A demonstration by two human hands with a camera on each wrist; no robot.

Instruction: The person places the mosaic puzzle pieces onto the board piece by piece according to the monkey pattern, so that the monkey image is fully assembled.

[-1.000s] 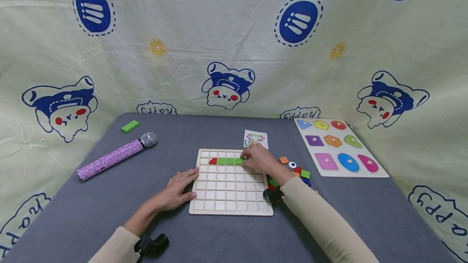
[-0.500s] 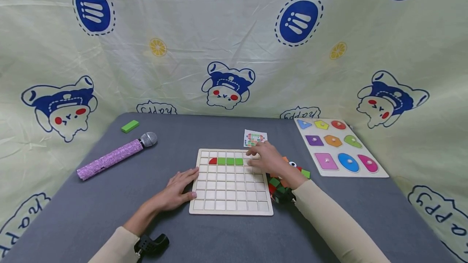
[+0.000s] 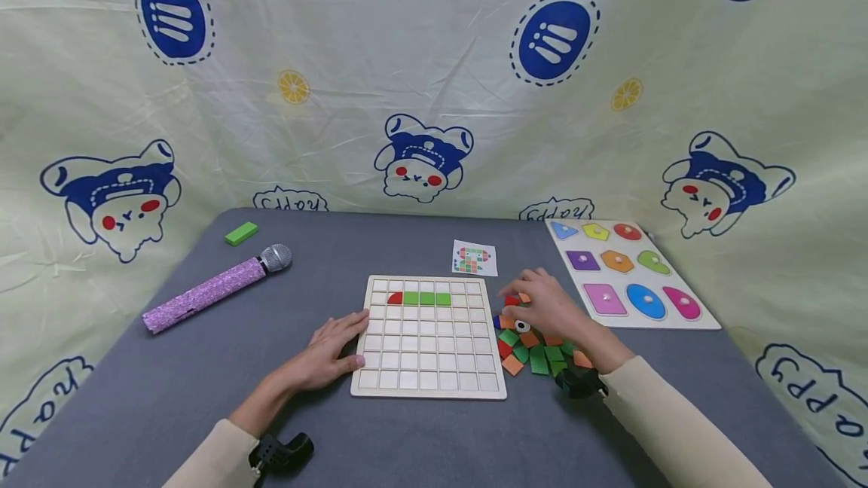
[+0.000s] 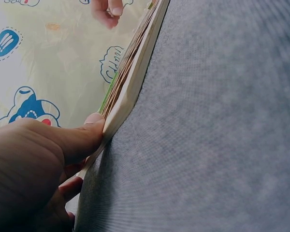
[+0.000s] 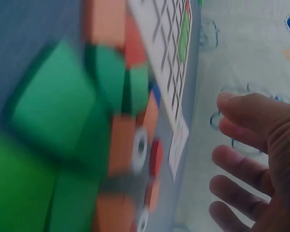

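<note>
A pale wooden grid board (image 3: 427,397) lies on the grey table. In its second row sit a red rounded tile (image 3: 395,299) and several green square tiles (image 3: 427,299) in line. My left hand (image 3: 328,356) rests at the board's left edge, fingers extended and thumb touching the rim in the left wrist view (image 4: 94,128). Over the loose tile pile right of the board hovers my right hand (image 3: 552,307), fingers slightly bent and apart, with nothing between them in the right wrist view. The pile has green tiles (image 3: 539,358), orange tiles (image 3: 512,364) and a round eye tile (image 3: 521,326).
A small pattern card (image 3: 475,259) lies behind the board. The shape puzzle (image 3: 647,322) with knobbed pieces stands at the right. To the left are a purple glittery microphone (image 3: 210,294) and a green block (image 3: 241,233). A printed cloth (image 3: 434,59) hangs behind the table.
My right hand has left the row of green tiles and moved right to the loose tile pile, uncovering the card and the board's right side. My left hand has stayed put.
</note>
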